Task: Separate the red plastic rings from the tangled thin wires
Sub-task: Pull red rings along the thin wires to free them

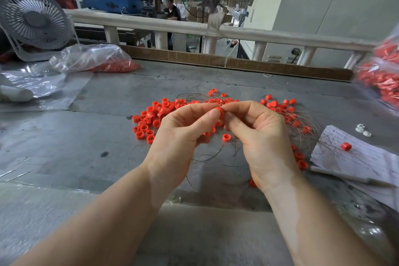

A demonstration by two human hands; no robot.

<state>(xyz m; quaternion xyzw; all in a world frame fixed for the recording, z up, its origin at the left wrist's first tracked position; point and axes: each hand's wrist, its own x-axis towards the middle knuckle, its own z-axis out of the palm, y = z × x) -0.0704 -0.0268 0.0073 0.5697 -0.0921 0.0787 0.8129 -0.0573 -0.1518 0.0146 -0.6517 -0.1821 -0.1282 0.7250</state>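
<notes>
your left hand and right hand pinch one red ring mid-frame; freed rings lie centre-left, the wire tangle at right still holds many

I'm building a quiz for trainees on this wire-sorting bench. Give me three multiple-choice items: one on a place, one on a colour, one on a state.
1. Where does the lone red plastic ring to the right lie?
A. on the handwritten white paper sheet
B. in a clear bag
C. on the white desk fan

2. What colour are the two small toothed parts beyond the sheet?
A. red
B. white
C. blue

3. What are the hands doing?
A. resting flat
B. both pinching one red ring
C. holding a bag

Answers: A, it sits on the sheet; B, both are white; B, left hand and right hand meet at it.
</notes>
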